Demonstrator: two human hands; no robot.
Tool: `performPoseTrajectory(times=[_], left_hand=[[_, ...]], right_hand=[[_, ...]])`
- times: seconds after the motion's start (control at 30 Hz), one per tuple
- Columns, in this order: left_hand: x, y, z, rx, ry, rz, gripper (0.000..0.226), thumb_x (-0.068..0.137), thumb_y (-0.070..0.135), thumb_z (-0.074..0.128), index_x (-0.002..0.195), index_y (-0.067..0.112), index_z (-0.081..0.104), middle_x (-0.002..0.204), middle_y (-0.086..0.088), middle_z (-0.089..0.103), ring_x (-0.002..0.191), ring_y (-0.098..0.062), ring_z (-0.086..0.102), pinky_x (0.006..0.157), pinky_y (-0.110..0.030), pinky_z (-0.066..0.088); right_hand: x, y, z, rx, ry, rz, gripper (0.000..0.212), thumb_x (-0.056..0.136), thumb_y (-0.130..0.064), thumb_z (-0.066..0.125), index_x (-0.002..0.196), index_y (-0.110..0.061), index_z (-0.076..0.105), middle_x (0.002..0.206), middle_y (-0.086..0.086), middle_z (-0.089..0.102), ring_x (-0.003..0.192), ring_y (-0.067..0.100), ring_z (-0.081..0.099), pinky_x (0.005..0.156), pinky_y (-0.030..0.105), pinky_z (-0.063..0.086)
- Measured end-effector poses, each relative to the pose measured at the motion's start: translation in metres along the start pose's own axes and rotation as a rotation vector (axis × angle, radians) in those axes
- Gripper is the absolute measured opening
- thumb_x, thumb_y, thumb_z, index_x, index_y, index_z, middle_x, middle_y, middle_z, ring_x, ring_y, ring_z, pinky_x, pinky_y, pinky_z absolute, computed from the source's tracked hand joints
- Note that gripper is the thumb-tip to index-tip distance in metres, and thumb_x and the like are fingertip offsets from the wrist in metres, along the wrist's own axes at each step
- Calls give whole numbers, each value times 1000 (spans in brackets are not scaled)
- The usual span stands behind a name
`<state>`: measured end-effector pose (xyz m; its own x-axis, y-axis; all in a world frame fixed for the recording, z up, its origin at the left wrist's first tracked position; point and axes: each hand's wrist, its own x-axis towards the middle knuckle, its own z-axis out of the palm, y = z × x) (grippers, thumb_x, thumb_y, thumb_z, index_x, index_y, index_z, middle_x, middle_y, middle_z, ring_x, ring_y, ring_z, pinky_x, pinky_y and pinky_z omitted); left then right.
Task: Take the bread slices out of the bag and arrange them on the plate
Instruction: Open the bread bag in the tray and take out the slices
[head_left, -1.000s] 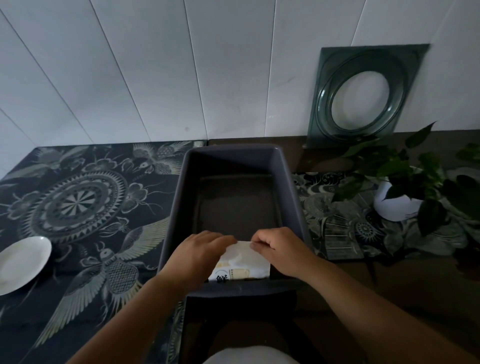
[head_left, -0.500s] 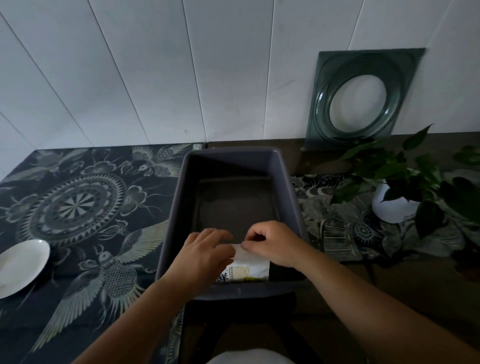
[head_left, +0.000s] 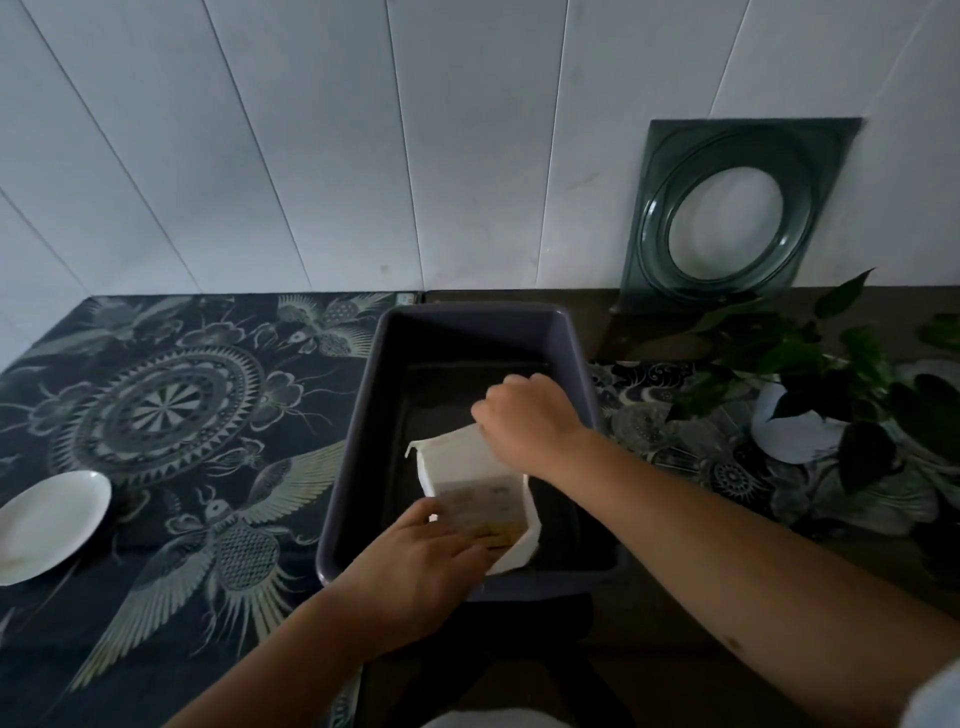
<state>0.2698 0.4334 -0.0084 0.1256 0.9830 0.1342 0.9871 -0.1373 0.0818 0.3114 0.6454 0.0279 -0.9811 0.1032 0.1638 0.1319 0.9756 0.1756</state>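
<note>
A white bread bag (head_left: 470, 480) with a printed label lies stretched out inside a dark grey rectangular tub (head_left: 358, 447). My right hand (head_left: 524, 421) pinches the bag's far top edge and holds it up toward the tub's back. My left hand (head_left: 426, 561) presses and grips the bag's near bottom end at the tub's front wall. No bread slice shows outside the bag. A round white plate (head_left: 49, 522) sits bare at the far left on the patterned cloth, well away from both hands.
A dark patterned cloth (head_left: 171, 415) covers the left counter. A potted green plant (head_left: 810, 395) in a white pot stands right of the tub. A square green glass dish (head_left: 727, 218) leans against the white panelled wall behind it.
My right hand has pulled the bag's top edge away toward the back of the tub, unfolding the bag. My left hand slid down to the bag's near end.
</note>
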Motion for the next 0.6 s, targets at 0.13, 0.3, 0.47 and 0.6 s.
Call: performPoseTrajectory(times=[0.13,0.3,0.47,0.6], left_hand=[[9,-3,-22,-1,-49,60,14,86,30,61,98,22,60,84,5,72,69,-15,67,77,-33,56],[24,-14,-37,61,-188,-38,39,92,48,47,123,25,55,102,-2,71,82,-24,67,70,-32,47],[43,-32,-44,155,-354,-74,58,86,68,36,92,20,68,84,-3,70,74,-23,63,64,-33,45],[55,-41,-47,233,-608,-62,59,85,68,41,117,23,62,97,-2,70,86,-24,64,76,-37,51]], right_hand=[[-2,4,9,11,44,56,14,72,-24,80,70,-22,67,67,-2,49,59,16,46,49,29,29],[-14,1,6,200,59,29,33,75,-42,73,101,-29,58,84,-5,67,71,14,61,49,27,39],[-30,-5,-23,-12,-97,-416,25,80,-24,70,105,-25,69,112,-4,67,109,23,54,84,40,45],[-31,-12,-44,-191,-334,-608,25,88,-29,62,111,-29,69,130,-9,63,133,22,41,100,39,36]])
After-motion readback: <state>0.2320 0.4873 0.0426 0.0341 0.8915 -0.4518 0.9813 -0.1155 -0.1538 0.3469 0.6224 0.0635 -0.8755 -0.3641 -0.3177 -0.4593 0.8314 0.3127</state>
